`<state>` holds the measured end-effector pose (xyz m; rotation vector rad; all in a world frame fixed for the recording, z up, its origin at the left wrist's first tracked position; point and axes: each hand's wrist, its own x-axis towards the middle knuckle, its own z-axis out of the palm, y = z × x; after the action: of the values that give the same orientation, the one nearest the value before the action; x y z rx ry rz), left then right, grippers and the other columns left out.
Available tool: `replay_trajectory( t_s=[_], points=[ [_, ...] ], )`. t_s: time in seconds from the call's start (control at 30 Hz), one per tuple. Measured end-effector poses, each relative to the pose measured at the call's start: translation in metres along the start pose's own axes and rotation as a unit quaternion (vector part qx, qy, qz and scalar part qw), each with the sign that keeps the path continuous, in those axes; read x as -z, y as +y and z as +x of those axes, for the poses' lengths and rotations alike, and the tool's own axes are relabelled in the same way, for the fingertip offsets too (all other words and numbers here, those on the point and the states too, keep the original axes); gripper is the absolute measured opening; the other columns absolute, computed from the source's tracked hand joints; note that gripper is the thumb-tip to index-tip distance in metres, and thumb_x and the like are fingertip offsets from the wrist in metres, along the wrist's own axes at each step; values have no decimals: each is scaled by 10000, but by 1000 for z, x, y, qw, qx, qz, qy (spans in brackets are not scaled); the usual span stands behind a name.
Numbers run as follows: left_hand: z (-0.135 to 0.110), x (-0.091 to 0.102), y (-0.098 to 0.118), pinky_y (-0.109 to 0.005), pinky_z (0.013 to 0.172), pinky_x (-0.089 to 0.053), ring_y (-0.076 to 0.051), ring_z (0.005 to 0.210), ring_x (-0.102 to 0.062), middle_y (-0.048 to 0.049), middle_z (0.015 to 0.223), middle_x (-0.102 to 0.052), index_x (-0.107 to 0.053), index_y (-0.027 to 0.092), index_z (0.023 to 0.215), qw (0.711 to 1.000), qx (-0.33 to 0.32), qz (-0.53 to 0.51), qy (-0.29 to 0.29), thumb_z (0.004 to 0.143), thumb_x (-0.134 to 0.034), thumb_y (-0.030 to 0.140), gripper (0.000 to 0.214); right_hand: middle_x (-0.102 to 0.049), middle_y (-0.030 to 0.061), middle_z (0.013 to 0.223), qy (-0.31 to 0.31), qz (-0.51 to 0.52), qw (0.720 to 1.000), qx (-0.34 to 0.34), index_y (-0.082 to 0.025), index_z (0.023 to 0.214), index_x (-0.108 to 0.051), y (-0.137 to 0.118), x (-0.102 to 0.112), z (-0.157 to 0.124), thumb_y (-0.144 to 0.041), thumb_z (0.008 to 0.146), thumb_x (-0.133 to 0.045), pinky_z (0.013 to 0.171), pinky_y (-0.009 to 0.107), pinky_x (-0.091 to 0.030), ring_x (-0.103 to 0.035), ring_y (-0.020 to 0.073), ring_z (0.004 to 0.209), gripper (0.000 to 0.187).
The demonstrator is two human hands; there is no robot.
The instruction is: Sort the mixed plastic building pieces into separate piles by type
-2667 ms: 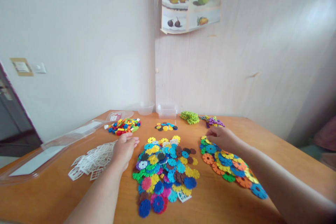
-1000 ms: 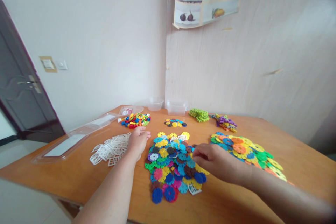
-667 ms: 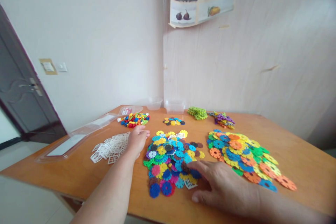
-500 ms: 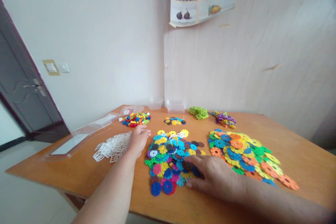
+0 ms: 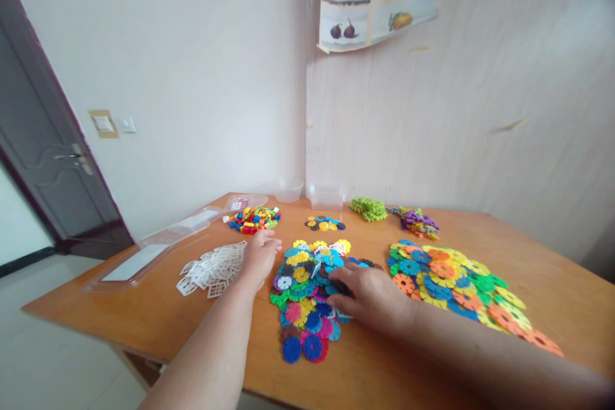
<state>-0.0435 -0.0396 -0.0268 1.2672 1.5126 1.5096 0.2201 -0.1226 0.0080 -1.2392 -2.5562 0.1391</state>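
A heap of small many-coloured plastic flower discs point(image 5: 303, 288) lies in the middle of the wooden table point(image 5: 120, 320). My right hand point(image 5: 369, 298) lies palm down on the right side of this heap, fingers stretched flat over the discs. My left hand point(image 5: 259, 256) rests at the heap's left edge, fingers loosely curved on the table, with nothing visible in it. A spread of larger coloured flower discs point(image 5: 456, 282) lies to the right of my right hand. White lattice pieces point(image 5: 211, 267) lie just left of my left hand.
Farther back are a pile of small coloured bricks point(image 5: 254, 218), a small cluster of discs point(image 5: 324, 224), green pieces point(image 5: 368, 208) and purple pieces point(image 5: 417, 220). Clear plastic tubs point(image 5: 327, 193) stand at the wall. A clear lid point(image 5: 154, 246) lies along the left edge.
My right hand left the larger discs on the right, came over to the middle heap and now lies flat on it, having slid up from its near edge. My left hand stayed put.
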Motion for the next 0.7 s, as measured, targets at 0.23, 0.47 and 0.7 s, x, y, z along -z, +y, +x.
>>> replay_trajectory(
  t_s=[0.23, 0.47, 0.7],
  points=[
    [3, -1, -4, -323, 760, -535, -178, 789, -685, -101, 923, -702, -562, 141, 1092, 1000, -2, 2, -1, 738, -556, 209, 360, -693, 69, 953, 185, 271, 931, -157, -193, 1048, -652, 23, 18, 4, -579, 931, -377, 788, 310, -488, -633, 205, 893, 489],
    [4, -2, -4, -326, 757, -540, -183, 800, -689, -98, 914, -696, -560, 145, 1099, 1000, -3, 10, -1, 741, -532, 187, 362, -612, 104, 1300, 240, 362, 855, -282, -205, 1253, -600, 45, 17, -1, -629, 883, -415, 1000, 403, -448, -542, 271, 1218, 592],
    [0, -2, -2, -324, 776, -538, -184, 832, -691, -104, 945, -699, -554, 149, 1115, 1000, -8, 1, -1, 770, -517, 204, 351, -562, 139, 1365, 165, 262, 911, -271, -157, 1356, -519, 38, -21, 11, -601, 892, -418, 1099, 409, -340, -481, 274, 1297, 650]
  ],
)
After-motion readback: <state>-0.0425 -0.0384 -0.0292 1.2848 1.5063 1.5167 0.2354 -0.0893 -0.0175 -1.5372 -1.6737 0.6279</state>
